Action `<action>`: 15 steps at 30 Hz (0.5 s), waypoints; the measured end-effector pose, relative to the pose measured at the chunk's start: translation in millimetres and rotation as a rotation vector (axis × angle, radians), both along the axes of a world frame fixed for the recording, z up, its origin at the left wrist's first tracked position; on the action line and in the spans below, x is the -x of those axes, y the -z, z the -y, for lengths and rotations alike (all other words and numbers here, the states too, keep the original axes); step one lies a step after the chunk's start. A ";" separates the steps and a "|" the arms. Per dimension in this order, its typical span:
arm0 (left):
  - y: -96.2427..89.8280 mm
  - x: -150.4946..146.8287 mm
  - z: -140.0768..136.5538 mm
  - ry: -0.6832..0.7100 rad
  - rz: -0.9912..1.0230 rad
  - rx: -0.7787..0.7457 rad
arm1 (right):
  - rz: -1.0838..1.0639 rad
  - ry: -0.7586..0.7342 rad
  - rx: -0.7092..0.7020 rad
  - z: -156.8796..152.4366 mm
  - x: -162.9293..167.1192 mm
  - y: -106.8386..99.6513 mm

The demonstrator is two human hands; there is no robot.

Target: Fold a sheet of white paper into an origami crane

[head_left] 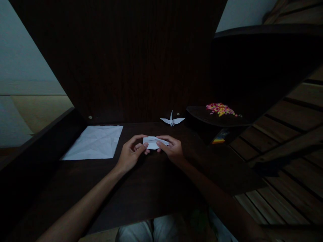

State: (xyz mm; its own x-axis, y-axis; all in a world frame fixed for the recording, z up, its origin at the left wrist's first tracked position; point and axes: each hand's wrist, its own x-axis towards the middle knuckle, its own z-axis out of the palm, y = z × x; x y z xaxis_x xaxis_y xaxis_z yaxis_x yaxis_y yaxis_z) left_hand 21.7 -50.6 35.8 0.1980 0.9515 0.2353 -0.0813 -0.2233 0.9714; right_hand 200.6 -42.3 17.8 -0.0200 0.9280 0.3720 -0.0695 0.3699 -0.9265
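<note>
Between my two hands is a folded piece of white paper (152, 144), held up just above the dark desk. My left hand (132, 149) pinches its left end, thumb on the near face and fingers behind. At the right end, my right hand (173, 148) grips the paper the same way, its thumb across the front. A finished white paper crane (172, 121) stands beyond my right hand, near the back panel. To the left of my left hand lies a creased, mostly flat stack of white paper sheets (94, 143).
A corner shelf (199, 112) at the right carries a pile of small pink, red and yellow pieces (220, 109). Under it is a small colourful item (219, 137), too dark to name. A raised side board (45, 134) bounds the desk (136, 191) at the left. Wooden slats (290, 131) lie farther right.
</note>
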 end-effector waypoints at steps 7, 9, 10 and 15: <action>1.4 6.2 -3.2 0.035 0.078 0.013 | -0.001 -0.093 -0.094 -1.8 -5.1 1.0; 1.8 7.3 -2.6 0.067 0.104 0.025 | 0.012 -0.089 -0.109 -0.9 -6.4 -1.4; 1.9 7.3 -2.1 0.073 0.106 0.024 | 0.015 -0.091 -0.116 -0.2 -6.6 -2.6; 3.5 2.8 -1.4 -0.008 0.012 0.002 | 0.003 -0.049 -0.101 1.5 -2.3 -1.9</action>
